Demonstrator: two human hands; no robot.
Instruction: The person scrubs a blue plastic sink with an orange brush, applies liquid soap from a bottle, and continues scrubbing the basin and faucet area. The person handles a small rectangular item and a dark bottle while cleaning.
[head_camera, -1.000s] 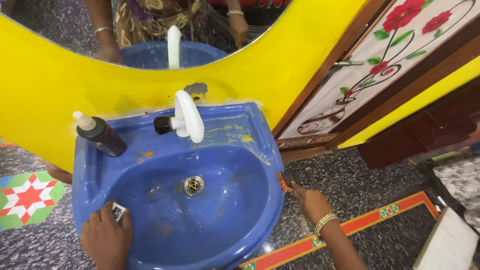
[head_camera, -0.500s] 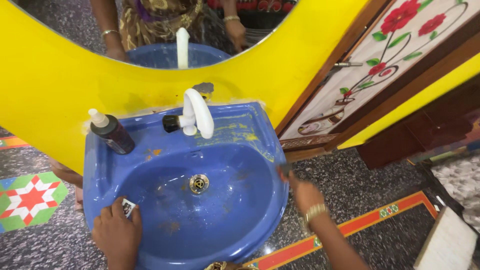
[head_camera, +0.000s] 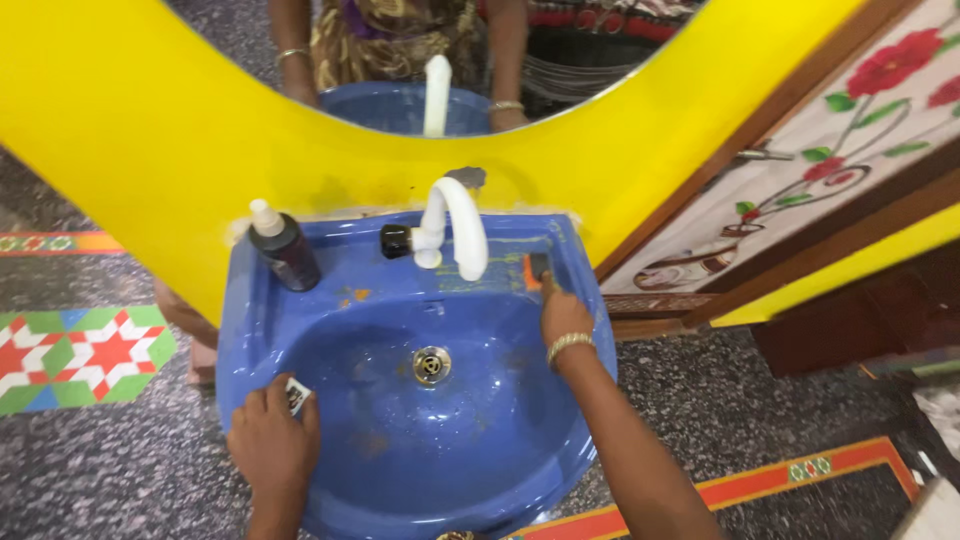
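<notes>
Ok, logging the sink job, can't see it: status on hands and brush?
Right hand holds brush on sink's back ledge. Left hand on front rim. Tap beside brush.

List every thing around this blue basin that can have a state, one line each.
Blue ceramic wash basin: drained, wet, yellowish stains on back ledge.
White curved plastic tap: no water running.
Dark bottle with white nozzle: upright on ledge, capped.
Orange-bristled scrub brush: pressed on back ledge.
Right hand: grip closed on brush.
Left hand: on front rim, covering a small packet.
</notes>
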